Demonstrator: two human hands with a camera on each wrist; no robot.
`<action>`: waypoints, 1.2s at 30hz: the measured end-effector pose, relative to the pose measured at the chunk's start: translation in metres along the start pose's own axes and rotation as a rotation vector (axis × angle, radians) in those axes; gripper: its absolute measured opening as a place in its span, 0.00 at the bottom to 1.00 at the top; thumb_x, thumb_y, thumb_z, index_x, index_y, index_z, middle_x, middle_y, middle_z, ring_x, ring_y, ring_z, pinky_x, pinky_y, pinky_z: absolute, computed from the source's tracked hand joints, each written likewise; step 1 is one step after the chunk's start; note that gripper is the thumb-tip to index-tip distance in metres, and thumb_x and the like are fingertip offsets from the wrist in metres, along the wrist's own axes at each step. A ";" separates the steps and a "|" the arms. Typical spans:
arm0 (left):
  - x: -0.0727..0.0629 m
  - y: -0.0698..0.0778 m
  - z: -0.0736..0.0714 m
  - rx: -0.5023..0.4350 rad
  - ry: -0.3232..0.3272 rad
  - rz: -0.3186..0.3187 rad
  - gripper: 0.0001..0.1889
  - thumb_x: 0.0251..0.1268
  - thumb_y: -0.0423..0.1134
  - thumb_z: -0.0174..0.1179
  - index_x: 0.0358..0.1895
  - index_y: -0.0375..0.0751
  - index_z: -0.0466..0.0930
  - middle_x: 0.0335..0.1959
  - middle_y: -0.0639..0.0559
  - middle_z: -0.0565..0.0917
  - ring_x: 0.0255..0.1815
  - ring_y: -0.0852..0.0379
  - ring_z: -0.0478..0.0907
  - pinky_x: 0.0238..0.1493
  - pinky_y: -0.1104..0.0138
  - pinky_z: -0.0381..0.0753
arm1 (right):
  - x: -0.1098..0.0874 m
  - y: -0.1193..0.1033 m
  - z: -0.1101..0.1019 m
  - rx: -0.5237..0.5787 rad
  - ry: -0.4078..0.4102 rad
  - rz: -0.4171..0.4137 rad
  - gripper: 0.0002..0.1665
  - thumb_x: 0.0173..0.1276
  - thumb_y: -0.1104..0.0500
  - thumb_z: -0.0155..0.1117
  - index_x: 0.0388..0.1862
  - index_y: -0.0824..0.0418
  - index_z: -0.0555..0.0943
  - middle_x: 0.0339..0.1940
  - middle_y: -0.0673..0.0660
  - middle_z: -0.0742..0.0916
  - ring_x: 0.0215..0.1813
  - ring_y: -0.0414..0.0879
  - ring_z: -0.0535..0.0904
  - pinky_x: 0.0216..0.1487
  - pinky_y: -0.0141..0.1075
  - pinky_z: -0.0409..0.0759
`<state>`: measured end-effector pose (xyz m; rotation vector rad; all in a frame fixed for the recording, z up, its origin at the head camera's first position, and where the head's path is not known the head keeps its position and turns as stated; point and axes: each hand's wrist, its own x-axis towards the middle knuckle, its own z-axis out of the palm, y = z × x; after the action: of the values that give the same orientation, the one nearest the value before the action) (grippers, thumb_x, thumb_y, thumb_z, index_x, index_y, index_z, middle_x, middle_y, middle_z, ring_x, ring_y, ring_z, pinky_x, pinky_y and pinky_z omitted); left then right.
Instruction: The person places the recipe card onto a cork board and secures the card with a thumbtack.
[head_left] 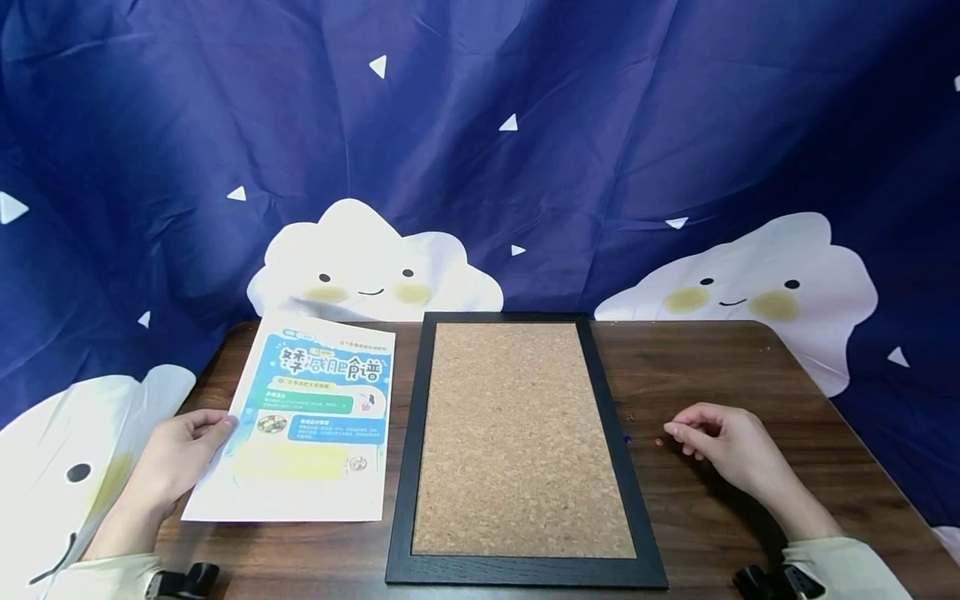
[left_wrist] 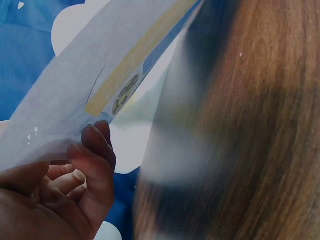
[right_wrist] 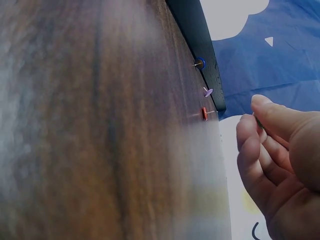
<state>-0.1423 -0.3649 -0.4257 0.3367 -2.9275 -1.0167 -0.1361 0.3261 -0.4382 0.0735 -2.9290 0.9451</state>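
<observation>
1. Dark brown wood grain covers the worktop (head_left: 712,367), which stands in front of a navy cloth backdrop (head_left: 600,125) printed with smiling white clouds
2. A cork board (head_left: 517,437) in a black frame lies flat in the middle of the worktop, its long side running away from the person
3. The printed sheet (head_left: 311,425), blue and white with a yellow band, lies just left of the cork board, apart from its frame; its near left corner reaches over the worktop's edge
4. The left hand (head_left: 176,458) grips the sheet's left edge, thumb on top and fingers (left_wrist: 97,150) curled beneath it, as the left wrist view shows
5. The right hand (head_left: 731,446) rests on the worktop well to the right of the board, its fingers (right_wrist: 255,145) loosely curled with thumb and forefinger drawn together; something thin and greenish may sit between them, but whether they hold anything cannot be told
6. Three pushpins lie on the wood between that hand and the frame: a blue pushpin (right_wrist: 200,63) just beside the frame, a purple pushpin (right_wrist: 208,92) next, and an orange pushpin (right_wrist: 205,113) nearest the fingers
</observation>
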 end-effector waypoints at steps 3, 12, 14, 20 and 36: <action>-0.001 0.001 -0.001 -0.016 0.007 0.011 0.22 0.87 0.41 0.51 0.62 0.20 0.81 0.45 0.33 0.91 0.33 0.64 0.80 0.32 0.71 0.76 | 0.000 0.000 -0.001 0.011 -0.015 0.037 0.07 0.76 0.58 0.73 0.40 0.60 0.91 0.26 0.50 0.87 0.26 0.38 0.78 0.25 0.34 0.77; -0.004 0.001 -0.002 -0.139 -0.010 -0.032 0.26 0.88 0.44 0.50 0.66 0.20 0.77 0.37 0.45 0.92 0.28 0.65 0.83 0.29 0.66 0.83 | 0.000 -0.001 0.002 0.069 -0.014 0.023 0.06 0.78 0.64 0.69 0.46 0.66 0.90 0.29 0.53 0.90 0.26 0.37 0.82 0.26 0.34 0.82; -0.005 0.002 -0.002 -0.172 -0.020 -0.042 0.27 0.88 0.45 0.50 0.67 0.20 0.77 0.35 0.49 0.92 0.27 0.64 0.84 0.28 0.65 0.84 | 0.000 -0.001 0.002 0.074 -0.010 0.001 0.07 0.78 0.66 0.68 0.47 0.68 0.90 0.30 0.54 0.91 0.26 0.36 0.82 0.28 0.33 0.84; -0.008 0.006 -0.002 -0.268 -0.076 -0.058 0.28 0.89 0.47 0.49 0.70 0.20 0.73 0.32 0.58 0.92 0.27 0.61 0.87 0.29 0.62 0.87 | 0.001 0.000 0.003 0.063 -0.004 -0.052 0.07 0.78 0.69 0.67 0.49 0.70 0.88 0.33 0.55 0.93 0.28 0.34 0.83 0.30 0.32 0.85; -0.014 0.014 0.008 -0.509 -0.223 -0.097 0.29 0.91 0.46 0.46 0.76 0.22 0.62 0.35 0.64 0.92 0.33 0.60 0.91 0.33 0.58 0.91 | -0.004 -0.006 0.004 0.086 0.050 -0.141 0.07 0.76 0.72 0.67 0.49 0.67 0.87 0.34 0.55 0.93 0.30 0.33 0.84 0.31 0.32 0.85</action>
<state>-0.1322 -0.3466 -0.4232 0.3635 -2.7040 -1.8595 -0.1322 0.3194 -0.4386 0.2532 -2.7941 1.0350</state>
